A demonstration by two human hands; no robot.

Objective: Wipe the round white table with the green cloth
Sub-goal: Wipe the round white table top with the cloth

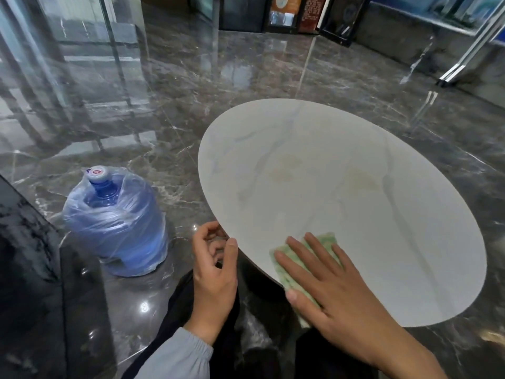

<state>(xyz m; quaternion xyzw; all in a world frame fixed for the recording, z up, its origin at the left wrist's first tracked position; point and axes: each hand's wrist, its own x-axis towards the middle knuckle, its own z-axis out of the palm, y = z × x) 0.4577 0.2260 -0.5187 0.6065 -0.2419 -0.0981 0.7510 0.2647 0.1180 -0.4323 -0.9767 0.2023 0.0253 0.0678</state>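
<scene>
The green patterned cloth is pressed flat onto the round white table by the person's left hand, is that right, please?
Not quite: the head view shows the right hand pressing the green patterned cloth flat onto the round white table.

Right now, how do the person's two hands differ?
The right hand lies flat, fingers spread, pressing the green cloth; the left hand has curled fingers and no cloth. The right hand is on the white table top; the left hand sits beside its rim. Both are bare and near the table's close edge.
</scene>
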